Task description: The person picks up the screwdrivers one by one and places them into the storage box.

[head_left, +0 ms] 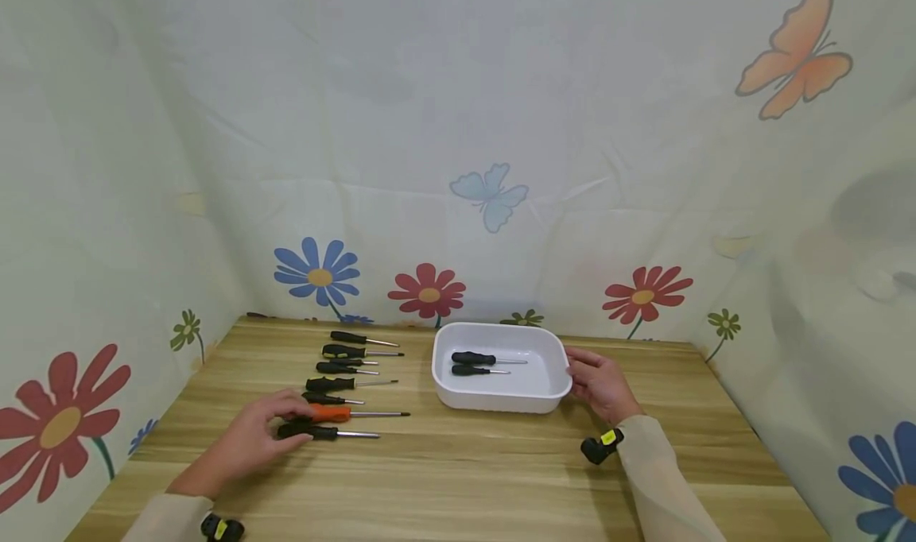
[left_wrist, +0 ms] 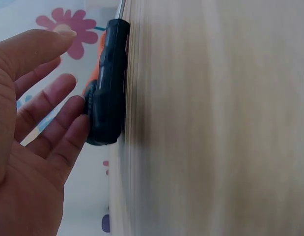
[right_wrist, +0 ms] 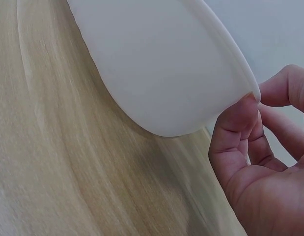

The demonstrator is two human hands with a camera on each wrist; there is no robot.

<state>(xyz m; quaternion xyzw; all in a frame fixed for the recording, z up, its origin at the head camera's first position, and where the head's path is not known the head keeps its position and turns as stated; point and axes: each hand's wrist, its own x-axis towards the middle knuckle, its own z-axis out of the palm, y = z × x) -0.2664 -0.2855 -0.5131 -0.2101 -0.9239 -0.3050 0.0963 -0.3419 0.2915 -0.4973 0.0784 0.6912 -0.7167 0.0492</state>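
Note:
My left hand [head_left: 258,435] hovers at the handles of the two nearest screwdrivers, thumb and fingers spread. In the left wrist view, the fingertips are beside the black-handled screwdriver [left_wrist: 110,83], with the thumb apart from it; whether they touch is unclear. Just behind lies an orange-handled screwdriver [head_left: 332,414], partly covered by the fingers. At the right end of a white plastic container [head_left: 501,403], my right hand [head_left: 601,387] pinches the rim between thumb and fingers. Inside the container are two small black-handled screwdrivers, one [head_left: 474,358] behind the other [head_left: 470,371].
Several more dark-handled screwdrivers [head_left: 331,384] lie in a column left of the container, shafts pointing right. The wooden table [head_left: 458,478] meets a white cloth backdrop [head_left: 372,129] printed with flowers and butterflies, which also hangs at both sides.

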